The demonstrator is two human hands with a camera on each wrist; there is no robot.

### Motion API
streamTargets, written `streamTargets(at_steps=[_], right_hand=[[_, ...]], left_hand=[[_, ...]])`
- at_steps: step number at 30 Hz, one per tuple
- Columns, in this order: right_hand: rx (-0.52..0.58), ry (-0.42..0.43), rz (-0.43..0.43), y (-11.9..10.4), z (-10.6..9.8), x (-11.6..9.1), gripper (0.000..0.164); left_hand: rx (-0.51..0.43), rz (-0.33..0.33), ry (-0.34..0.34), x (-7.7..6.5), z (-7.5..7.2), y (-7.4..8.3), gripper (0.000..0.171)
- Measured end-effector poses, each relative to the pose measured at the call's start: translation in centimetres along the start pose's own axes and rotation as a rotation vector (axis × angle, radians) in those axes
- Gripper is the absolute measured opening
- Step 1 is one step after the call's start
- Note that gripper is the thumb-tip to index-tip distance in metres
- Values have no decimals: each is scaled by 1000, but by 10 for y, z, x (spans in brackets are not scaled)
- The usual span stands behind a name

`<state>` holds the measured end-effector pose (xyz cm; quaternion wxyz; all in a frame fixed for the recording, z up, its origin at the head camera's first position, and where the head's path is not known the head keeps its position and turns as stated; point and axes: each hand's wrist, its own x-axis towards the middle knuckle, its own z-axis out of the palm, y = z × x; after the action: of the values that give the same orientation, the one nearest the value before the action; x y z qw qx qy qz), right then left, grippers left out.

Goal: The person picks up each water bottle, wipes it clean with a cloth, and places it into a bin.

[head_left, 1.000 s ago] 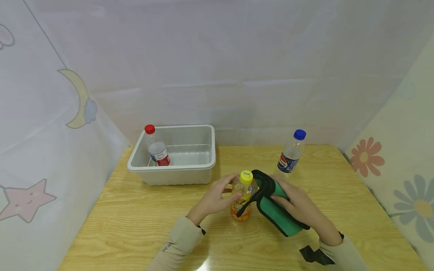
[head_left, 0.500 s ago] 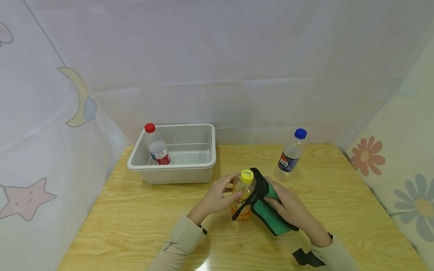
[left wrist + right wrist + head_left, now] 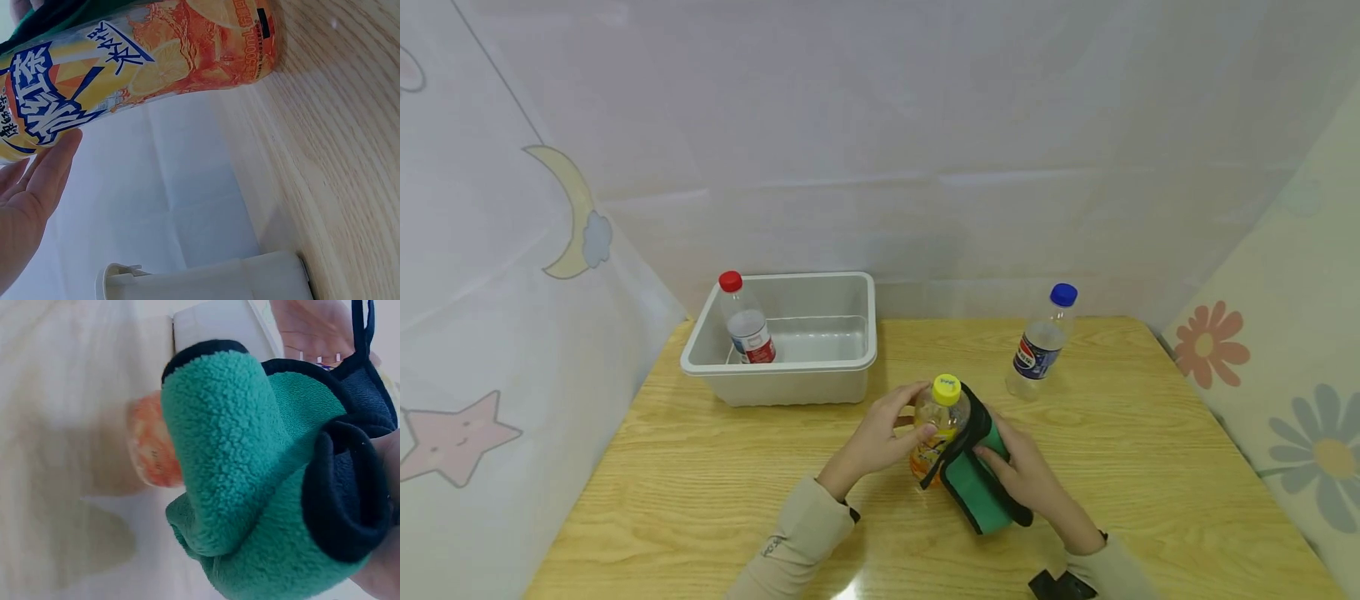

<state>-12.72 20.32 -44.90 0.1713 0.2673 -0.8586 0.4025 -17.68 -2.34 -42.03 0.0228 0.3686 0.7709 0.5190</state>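
Observation:
A clear plastic bottle [image 3: 928, 463] with a yellow cap and orange contents stands on the table. My left hand [image 3: 880, 432] holds it round its upper part from the left. The left wrist view gives the bottle's lemon-and-tea label [image 3: 156, 62], with fingers [image 3: 53, 169] against it. In my right hand [image 3: 1028, 468] is a folded green cleaning cloth [image 3: 976, 492] with black edging and a thin black strap. The cloth lies against the bottle's right side and hides part of it. Its fuzzy green surface [image 3: 225, 444] fills much of the right wrist view.
A white plastic tub [image 3: 790, 387] stands at the back left, with a red-capped bottle [image 3: 751, 332] leaning inside it. At the back right of the wooden table [image 3: 715, 492] is a blue-capped bottle [image 3: 1040, 346]. Printed fabric walls [image 3: 880, 242] close off the back and sides.
My right hand and the green cloth have shifted left along the bottle, and the cloth now hangs more upright. The left hand and the bottle have hardly moved.

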Motion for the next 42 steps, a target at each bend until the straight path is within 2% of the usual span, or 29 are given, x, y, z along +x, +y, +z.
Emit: streamTargets(at_steps=[4, 5, 11, 17, 23, 27, 30, 34, 39, 42], right_hand=[[25, 15, 27, 6, 9, -5, 66], [23, 20, 27, 8, 11, -6, 66], [29, 50, 14, 11, 19, -8, 67], [51, 54, 50, 10, 22, -10, 63], [77, 149, 93, 5, 18, -12, 55], [150, 216, 110, 3, 13, -14, 52], [191, 264, 77, 1, 9, -14, 53], [245, 307, -18, -1, 4, -13, 55], [320, 285, -89, -4, 0, -13, 54], [340, 269, -121, -7, -1, -12, 45]], left_hand=[[-19, -23, 19, -1, 2, 0, 50], [-21, -23, 24, -2, 4, -5, 50], [-32, -32, 32, -3, 5, -2, 51], [-35, -95, 59, -3, 6, 0, 55], [-19, -126, 69, 0, 8, 1, 55], [-12, -134, 55, 0, 7, 1, 55], [-10, -136, 44, 0, 6, 2, 56], [-14, -133, 32, 1, 4, 4, 54], [-25, -143, 15, 2, 2, 9, 53], [-36, -143, 7, 2, -2, 21, 52]])
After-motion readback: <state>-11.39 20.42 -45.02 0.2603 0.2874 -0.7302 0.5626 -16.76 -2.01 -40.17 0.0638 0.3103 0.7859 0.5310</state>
